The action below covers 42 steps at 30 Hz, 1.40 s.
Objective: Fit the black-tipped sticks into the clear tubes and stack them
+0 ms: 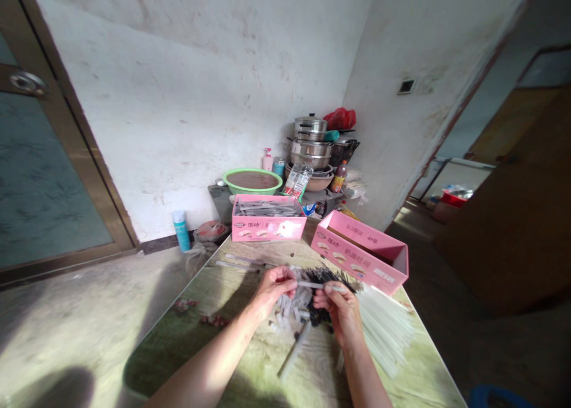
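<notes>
A thin, whitish plastic tube (311, 285) is stretched level between my two hands above the table. My left hand (277, 284) pinches one end, and my right hand (341, 307) grips the other between thumb and fingers. Under and behind them lie a heap of short translucent pieces (292, 310) and a pile of thin black pieces (328, 275). Beside my right hand, long pale tubes (386, 330) are fanned out in a bundle. One greyish tube (294, 351) lies alone in front of the heap.
At the table's (187, 348) far edge stands a pink box (267, 226) full of greyish tubes. A second pink box (361, 250) stands at the right; its visible inside shows no tubes. Behind are a green basin (252, 182) of brownish liquid, stacked steel pots (310, 146) and a bottle (339, 177).
</notes>
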Available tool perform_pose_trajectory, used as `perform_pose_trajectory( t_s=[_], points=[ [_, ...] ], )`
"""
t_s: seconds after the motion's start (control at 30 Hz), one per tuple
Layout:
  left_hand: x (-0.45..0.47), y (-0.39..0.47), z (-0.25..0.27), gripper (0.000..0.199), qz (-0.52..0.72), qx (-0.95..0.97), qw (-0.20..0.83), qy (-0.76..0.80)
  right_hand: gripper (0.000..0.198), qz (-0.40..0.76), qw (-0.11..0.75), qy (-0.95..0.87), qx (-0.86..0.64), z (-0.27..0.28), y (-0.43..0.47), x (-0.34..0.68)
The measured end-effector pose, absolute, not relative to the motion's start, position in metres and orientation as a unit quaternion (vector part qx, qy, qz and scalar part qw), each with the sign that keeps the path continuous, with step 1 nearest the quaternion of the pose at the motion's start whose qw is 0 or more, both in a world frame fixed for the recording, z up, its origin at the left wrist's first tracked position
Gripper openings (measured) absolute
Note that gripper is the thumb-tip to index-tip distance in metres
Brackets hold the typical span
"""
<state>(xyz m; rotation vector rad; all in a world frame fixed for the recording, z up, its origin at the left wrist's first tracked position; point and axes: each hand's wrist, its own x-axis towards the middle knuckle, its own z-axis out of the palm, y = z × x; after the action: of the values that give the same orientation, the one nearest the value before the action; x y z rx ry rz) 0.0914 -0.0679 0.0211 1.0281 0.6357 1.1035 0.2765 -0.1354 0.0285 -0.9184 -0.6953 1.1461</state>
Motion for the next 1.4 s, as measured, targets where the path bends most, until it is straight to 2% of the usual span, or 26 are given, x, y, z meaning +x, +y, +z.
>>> perform_pose_trajectory(
  t_s=[0.2,0.47,0.77,1.13,1.4],
  points=[
    [0.091,-0.068,0.025,0.034,0.501,0.493,0.657,0.272,0.038,0.488,0.686,-0.316,-0.438,0.026,-0.135,0.277],
    [0.091,-0.07,0.028,0.048,0.522,0.498,0.628,0.292,0.039,0.483,0.691,-0.311,-0.438,0.024,-0.133,0.28],
    [0.088,-0.065,0.015,0.06,0.415,0.56,0.63,0.344,0.038,0.473,0.693,-0.313,-0.445,0.026,-0.134,0.279],
    [0.089,-0.062,0.014,0.055,0.433,0.52,0.665,0.315,0.037,0.485,0.684,-0.324,-0.439,0.031,-0.135,0.277],
    [0.088,-0.058,0.01,0.049,0.428,0.55,0.649,0.305,0.04,0.464,0.686,-0.329,-0.454,0.031,-0.135,0.28]
  ],
)
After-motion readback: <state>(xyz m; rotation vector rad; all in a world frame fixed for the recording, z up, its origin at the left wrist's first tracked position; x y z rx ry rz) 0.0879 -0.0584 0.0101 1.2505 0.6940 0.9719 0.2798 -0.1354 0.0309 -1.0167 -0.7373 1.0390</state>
